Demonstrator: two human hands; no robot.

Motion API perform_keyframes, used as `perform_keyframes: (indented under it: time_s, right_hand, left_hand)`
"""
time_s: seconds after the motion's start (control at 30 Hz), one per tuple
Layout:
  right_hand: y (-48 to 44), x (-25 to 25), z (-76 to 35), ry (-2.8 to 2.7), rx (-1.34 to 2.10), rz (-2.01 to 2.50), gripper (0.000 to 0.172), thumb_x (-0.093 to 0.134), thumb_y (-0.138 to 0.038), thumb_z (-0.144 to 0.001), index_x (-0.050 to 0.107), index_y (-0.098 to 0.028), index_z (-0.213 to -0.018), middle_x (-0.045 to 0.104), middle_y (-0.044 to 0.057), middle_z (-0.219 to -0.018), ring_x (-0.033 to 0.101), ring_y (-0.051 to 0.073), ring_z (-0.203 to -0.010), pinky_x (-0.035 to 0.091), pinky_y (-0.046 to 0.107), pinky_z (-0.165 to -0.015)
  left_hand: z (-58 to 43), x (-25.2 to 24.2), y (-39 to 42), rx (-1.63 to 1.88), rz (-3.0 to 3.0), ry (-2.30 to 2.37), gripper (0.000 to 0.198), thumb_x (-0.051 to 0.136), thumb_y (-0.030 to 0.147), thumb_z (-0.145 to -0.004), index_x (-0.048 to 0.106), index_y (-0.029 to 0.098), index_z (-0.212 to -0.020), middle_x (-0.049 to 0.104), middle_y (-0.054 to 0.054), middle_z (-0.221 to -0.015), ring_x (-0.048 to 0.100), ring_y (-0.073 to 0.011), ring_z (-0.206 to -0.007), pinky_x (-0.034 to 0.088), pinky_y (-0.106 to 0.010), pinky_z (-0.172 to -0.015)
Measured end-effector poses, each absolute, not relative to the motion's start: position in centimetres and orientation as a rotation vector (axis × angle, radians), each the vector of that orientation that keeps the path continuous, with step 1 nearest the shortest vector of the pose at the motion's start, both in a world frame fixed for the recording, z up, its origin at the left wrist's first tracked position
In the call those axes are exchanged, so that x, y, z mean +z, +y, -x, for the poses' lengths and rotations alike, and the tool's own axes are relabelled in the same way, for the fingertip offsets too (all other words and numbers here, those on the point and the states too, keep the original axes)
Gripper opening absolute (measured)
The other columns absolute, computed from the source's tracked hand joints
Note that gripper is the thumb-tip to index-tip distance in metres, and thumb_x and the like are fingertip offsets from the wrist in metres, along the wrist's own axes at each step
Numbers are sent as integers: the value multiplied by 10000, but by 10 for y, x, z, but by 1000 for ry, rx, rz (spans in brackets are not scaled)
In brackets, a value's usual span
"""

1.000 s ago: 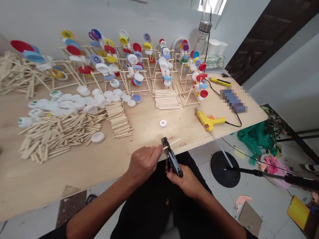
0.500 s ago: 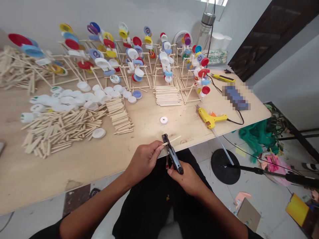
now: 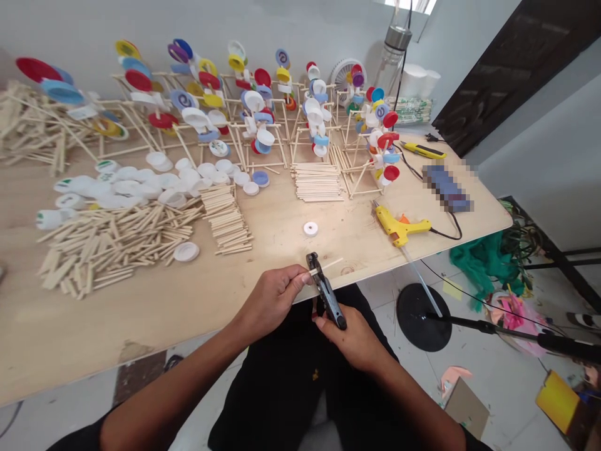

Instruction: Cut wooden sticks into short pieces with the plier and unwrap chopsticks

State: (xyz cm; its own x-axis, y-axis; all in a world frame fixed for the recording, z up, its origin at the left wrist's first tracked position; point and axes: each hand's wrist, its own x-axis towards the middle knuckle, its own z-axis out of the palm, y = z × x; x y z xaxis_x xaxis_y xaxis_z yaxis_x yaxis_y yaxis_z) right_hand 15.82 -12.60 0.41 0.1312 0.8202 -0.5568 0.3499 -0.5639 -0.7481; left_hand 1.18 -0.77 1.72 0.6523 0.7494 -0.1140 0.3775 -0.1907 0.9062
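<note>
My left hand (image 3: 273,297) pinches a thin wooden stick (image 3: 327,265) at the near edge of the wooden table (image 3: 197,294). My right hand (image 3: 353,338) is closed on the handles of dark cutting pliers (image 3: 325,292), whose jaws sit around the stick just right of my left fingertips. Both hands hover over my lap, beside the table edge. A single white bottle cap (image 3: 310,228) lies on the table a little beyond the pliers.
A yellow glue gun (image 3: 399,227) with its cord lies to the right. Stacks of sticks (image 3: 317,181) and loose stick heaps (image 3: 113,241) cover the left and middle. White caps (image 3: 136,188) and stick-and-cap models (image 3: 263,119) line the back. A yellow utility knife (image 3: 421,150) lies far right.
The hands, the stick and the pliers hold nearly the same pose. The view has tilted slightly.
</note>
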Motion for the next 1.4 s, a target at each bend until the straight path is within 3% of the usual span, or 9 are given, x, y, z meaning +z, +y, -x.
perform_keyframes:
  time_s: [0.23, 0.47, 0.6, 0.73, 0.83, 1.03, 1.23, 1.4]
  right_hand:
    - [-124, 3, -157, -1136, 1400, 1949, 182, 575, -313, -852, 646, -159, -788, 656, 32, -746, 585, 174, -714, 425, 265, -689]
    - [-126, -1, -152, -1104, 1371, 1905, 250, 571, -331, -867, 712, -140, -945, 691, 64, -831, 605, 200, -777, 442, 270, -704]
    - [-127, -4, -150, -1108, 1335, 1931, 286, 572, -368, -862, 721, -130, -914, 648, 40, -729, 561, 172, -684, 416, 250, -633]
    - [-127, -5, -148, -1085, 1331, 1964, 309, 569, -404, -850, 712, -131, -827, 518, -17, -584, 446, 126, -550, 350, 240, -546]
    - [-127, -6, -147, -1046, 1383, 1958, 320, 556, -427, -857, 685, -135, -848, 449, -39, -539, 426, 124, -522, 338, 240, -521]
    - [-128, -4, -148, -1025, 1452, 1909, 288, 576, -428, -861, 664, -155, -879, 526, -13, -617, 497, 140, -589, 391, 244, -570]
    - [-128, -1, -150, -1050, 1470, 1884, 273, 577, -412, -868, 669, -160, -917, 588, 10, -673, 536, 153, -627, 410, 252, -597]
    - [-128, 0, -151, -1077, 1474, 1877, 246, 562, -402, -861, 625, -164, -863, 553, -2, -666, 523, 151, -623, 402, 251, -604]
  left_hand:
    - [-11, 17, -4, 384, -1756, 906, 357, 417, 407, -893, 634, 173, -731, 680, -12, -691, 613, -178, -678, 471, -272, -655]
    - [-10, 19, -7, 378, -1860, 939, 374, 389, 401, -923, 632, 175, -750, 590, 17, -594, 539, -141, -560, 417, -233, -545]
    - [-9, 16, -12, 466, -2102, 928, 363, 351, 339, -962, 628, 176, -792, 533, 44, -526, 472, -104, -453, 360, -206, -471]
    - [-7, 5, -17, 732, -2694, 950, 289, 373, 217, -972, 639, 154, -877, 617, -7, -600, 548, -139, -522, 374, -242, -507]
    - [-5, -1, -15, 817, -2965, 880, 217, 427, 134, -942, 642, 135, -918, 595, -3, -565, 536, -149, -502, 362, -262, -496]
    - [-2, 3, -10, 687, -2609, 824, 300, 352, 216, -975, 615, 170, -838, 636, 16, -606, 554, -110, -496, 383, -218, -493]
    - [-5, 15, -8, 523, -2132, 885, 352, 366, 326, -949, 623, 162, -773, 545, 36, -512, 485, -107, -439, 369, -216, -477]
    - [-8, 22, -6, 467, -1725, 904, 333, 457, 392, -876, 674, 160, -772, 653, -7, -659, 607, -163, -646, 469, -252, -623]
